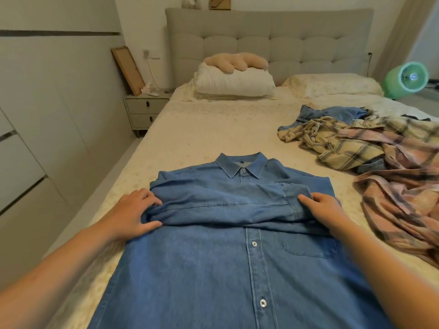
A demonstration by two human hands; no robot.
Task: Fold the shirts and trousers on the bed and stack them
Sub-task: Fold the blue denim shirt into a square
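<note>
A blue denim shirt [213, 257] lies face up and buttoned on the bed [190, 136], collar pointing away from me. Its sleeves are folded across the chest in a band. My left hand [133, 212] pinches the left end of that band, fingers on top and thumb below. My right hand [325, 212] holds the right end at the cuff, fingers over the cloth and thumb hidden. To the right lies a loose heap: a yellow plaid shirt [342, 146], a pink plaid shirt [401, 193] and another blue denim garment [337, 113].
At the head of the bed lie a folded white duvet [235, 84] with a beige plush [235, 61] on top and a pillow [332, 84]. A green fan [408, 79] stands at the far right. A nightstand [145, 110] and wardrobe doors [35, 138] line the left side.
</note>
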